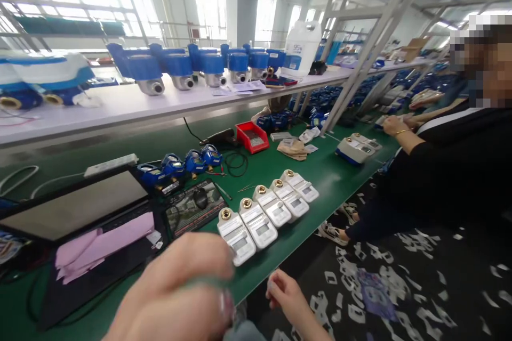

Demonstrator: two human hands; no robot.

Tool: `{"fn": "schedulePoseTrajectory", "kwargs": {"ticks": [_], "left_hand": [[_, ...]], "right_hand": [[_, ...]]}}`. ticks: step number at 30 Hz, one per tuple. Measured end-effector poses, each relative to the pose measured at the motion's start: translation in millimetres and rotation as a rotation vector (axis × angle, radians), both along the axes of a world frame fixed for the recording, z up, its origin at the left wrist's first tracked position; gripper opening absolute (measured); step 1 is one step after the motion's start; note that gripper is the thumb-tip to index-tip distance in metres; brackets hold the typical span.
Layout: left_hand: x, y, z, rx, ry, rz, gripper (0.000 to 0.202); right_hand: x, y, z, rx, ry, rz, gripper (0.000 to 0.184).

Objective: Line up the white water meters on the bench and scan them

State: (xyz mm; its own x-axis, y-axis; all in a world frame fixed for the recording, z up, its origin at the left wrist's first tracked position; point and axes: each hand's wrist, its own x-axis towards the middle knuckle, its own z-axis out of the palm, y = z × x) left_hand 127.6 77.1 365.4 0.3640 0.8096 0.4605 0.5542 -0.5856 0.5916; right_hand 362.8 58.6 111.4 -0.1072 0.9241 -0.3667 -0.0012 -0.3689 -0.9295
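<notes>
My left hand (180, 287) looms large and blurred at the bottom, over the near table edge. Its thumb and forefinger are bent, with a gap between them and nothing visible in it. My right hand (286, 290) is lower right of the table edge, fingers curled closed; whatever they may hold is too small to make out. Beyond both hands, several white meters (264, 229) with display windows and brass threaded fittings lie side by side in a slanting row on the green table (320, 218). The nearest meter (237, 237) is just past my left fingertips, partly covered by them.
A laptop (76, 208) with pink cloth (104, 242) lies left, beside a mouse (200, 198). Behind are blue meters (194, 161) and a red bin (252, 137). Overhead runs a shelf (116, 109) with blue meters. A co-worker (452, 160) stands right; scraps litter the floor.
</notes>
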Motion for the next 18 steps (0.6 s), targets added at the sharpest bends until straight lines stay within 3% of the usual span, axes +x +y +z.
{"fn": "schedulePoseTrajectory", "kwargs": {"ticks": [2,5,8,10,13,15,18], "left_hand": [[0.6,19.6,-26.8,-0.133,0.084,0.076,0.019],[-3.3,34.8,-97.2,-0.314,0.289,0.243,0.016],[3.6,36.5,-168.0,-0.323,0.427,0.232,0.028],[17.2,36.1,-197.8,-0.235,0.477,0.193,0.052],[38.8,40.3,-215.7,-0.147,0.551,0.164,0.066],[46.7,44.9,-216.6,-0.136,0.601,0.142,0.063],[50.4,46.4,-208.5,-0.162,0.619,0.103,0.053]], "right_hand": [[25.3,-5.8,-20.1,-0.029,-0.028,-0.066,0.035],[60.6,-13.9,-35.7,-0.038,-0.103,-0.16,0.033],[78.6,-14.0,-22.3,0.027,-0.295,-0.159,0.024],[77.2,-3.4,-0.1,0.162,-0.485,-0.078,0.017],[62.1,33.5,32.6,0.534,-0.723,0.144,0.028],[50.8,66.3,44.7,0.738,-0.856,0.327,0.046],[42.7,111.4,51.0,0.856,-1.06,0.634,0.069]]}}
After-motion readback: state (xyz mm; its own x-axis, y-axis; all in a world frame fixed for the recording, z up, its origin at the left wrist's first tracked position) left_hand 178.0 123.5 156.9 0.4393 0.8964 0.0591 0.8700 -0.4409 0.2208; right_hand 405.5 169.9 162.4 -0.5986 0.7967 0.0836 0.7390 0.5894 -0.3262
